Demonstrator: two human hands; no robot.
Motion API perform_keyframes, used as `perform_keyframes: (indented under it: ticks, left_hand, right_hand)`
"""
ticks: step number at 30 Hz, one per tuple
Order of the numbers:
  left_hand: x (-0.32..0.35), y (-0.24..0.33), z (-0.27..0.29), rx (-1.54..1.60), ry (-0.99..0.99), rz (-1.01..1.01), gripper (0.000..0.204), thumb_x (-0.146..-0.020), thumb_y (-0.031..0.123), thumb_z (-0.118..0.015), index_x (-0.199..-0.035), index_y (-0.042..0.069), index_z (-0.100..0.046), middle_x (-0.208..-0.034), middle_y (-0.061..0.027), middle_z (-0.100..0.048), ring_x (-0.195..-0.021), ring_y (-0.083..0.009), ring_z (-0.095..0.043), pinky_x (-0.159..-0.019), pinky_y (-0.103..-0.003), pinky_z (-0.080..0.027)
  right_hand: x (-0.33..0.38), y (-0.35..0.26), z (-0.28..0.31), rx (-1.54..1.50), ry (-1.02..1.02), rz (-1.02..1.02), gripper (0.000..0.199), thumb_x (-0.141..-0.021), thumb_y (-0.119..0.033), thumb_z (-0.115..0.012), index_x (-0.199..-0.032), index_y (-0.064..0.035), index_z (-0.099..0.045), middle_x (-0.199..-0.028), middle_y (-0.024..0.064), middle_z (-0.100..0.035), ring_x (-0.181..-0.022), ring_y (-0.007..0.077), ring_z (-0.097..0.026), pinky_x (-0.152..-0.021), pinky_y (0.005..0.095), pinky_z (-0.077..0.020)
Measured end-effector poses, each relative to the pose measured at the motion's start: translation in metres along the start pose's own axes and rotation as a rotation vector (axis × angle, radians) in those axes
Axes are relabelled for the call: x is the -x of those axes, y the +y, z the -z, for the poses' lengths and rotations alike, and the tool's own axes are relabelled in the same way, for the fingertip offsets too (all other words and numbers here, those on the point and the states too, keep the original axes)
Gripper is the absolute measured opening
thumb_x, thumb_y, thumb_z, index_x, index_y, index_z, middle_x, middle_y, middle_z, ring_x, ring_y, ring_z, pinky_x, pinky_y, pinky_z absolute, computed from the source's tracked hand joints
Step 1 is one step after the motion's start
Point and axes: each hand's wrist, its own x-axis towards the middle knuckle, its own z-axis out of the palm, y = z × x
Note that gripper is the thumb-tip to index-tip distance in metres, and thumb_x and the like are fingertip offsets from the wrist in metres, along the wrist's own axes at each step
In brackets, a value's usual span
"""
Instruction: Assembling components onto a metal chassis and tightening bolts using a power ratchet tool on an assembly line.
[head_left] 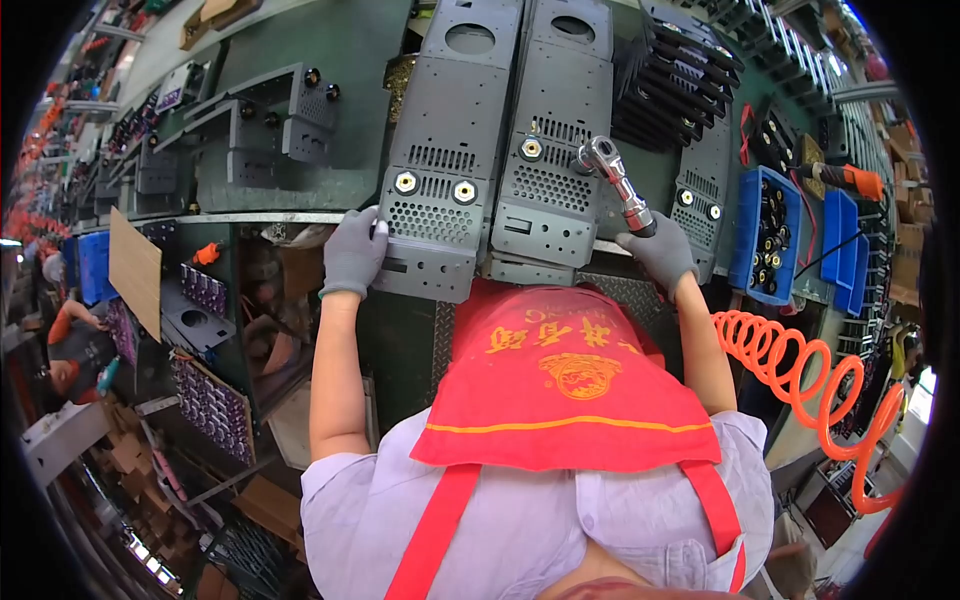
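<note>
Two long grey perforated metal panels lie side by side on the bench in front of me. My left hand (352, 258), in a grey glove, grips the near left edge of the left panel (447, 118). Two round brass-centred fittings sit on that panel. My right hand (661, 252), also gloved, is closed around the handle of a silver ratchet wrench (618, 180). The wrench's head stands over the right side of the right panel (556, 95), and hides what is under it. To the left of the wrench head, another brass-centred fitting (531, 149) shows.
A stack of dark metal panels (675, 75) stands at the far right. Beside it are a blue bin (765, 235) of round fittings, an orange-handled tool (850, 181) and a coiled orange hose (800, 365). Bent grey brackets (305, 115) lie on the left of the bench.
</note>
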Motion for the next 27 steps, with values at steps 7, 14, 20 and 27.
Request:
perform_keyframes:
  ticks: [7,14,20,27]
  left_hand:
    - [-0.023,0.136,-0.017,0.004,0.251,-0.317,0.025,-0.092,0.017,-0.051,-0.112,0.002,-0.056,-0.098,-0.0147,-0.059,-0.088,-0.0300,-0.062,-0.072,-0.040,-0.052]
    - [-0.041,0.198,-0.098,-0.264,-0.097,0.135,0.064,-0.088,0.014,-0.056,-0.142,-0.005,-0.027,-0.103,-0.0149,-0.059,-0.086,-0.0246,-0.066,-0.060,-0.039,-0.055]
    - [-0.036,0.179,-0.104,-0.193,-0.214,0.161,0.058,-0.090,0.019,-0.054,-0.141,0.002,-0.031,-0.098,-0.0175,-0.061,-0.079,-0.0312,-0.069,-0.061,-0.042,-0.055]
    - [-0.023,0.179,-0.094,-0.028,-0.136,0.112,0.043,-0.099,0.030,-0.040,-0.134,0.006,-0.041,-0.087,-0.0203,-0.064,-0.077,-0.0380,-0.066,-0.065,-0.048,-0.053]
  right_hand:
    - [-0.005,0.006,-0.007,0.306,0.114,-0.087,0.040,-0.075,-0.038,-0.065,-0.099,-0.0075,-0.063,-0.092,0.0197,-0.067,-0.090,0.0387,-0.063,-0.078,0.0436,-0.0487]
    - [-0.008,0.007,-0.007,0.296,0.115,-0.088,0.037,-0.076,-0.037,-0.063,-0.099,-0.0078,-0.062,-0.092,0.0198,-0.067,-0.090,0.0392,-0.063,-0.078,0.0444,-0.0491]
    - [-0.010,0.015,-0.006,0.259,0.103,-0.102,0.037,-0.076,-0.037,-0.063,-0.098,-0.0070,-0.063,-0.091,0.0199,-0.067,-0.090,0.0396,-0.063,-0.079,0.0442,-0.0491]
    - [-0.016,0.023,-0.003,0.257,0.068,-0.098,0.038,-0.075,-0.036,-0.064,-0.098,-0.0067,-0.065,-0.093,0.0207,-0.067,-0.092,0.0393,-0.063,-0.080,0.0434,-0.0495]
